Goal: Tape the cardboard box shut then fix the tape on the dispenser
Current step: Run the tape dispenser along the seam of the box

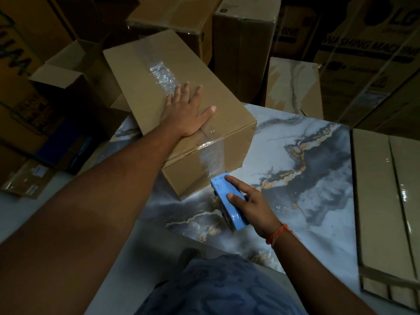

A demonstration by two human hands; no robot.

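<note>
While the left hand (185, 114) presses flat and open on the brown cardboard box (179, 105) at frame centre, the right hand (246, 202) grips the blue plastic tape dispenser (227, 202) just below it. Clear tape (210, 159) trails down the near face. Box judged stiff, light; steady it from the top.

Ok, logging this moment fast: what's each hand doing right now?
Left hand: open, flat on top of the cardboard box, holding nothing.
Right hand: closed on the blue tape dispenser at the box's near face.
</note>
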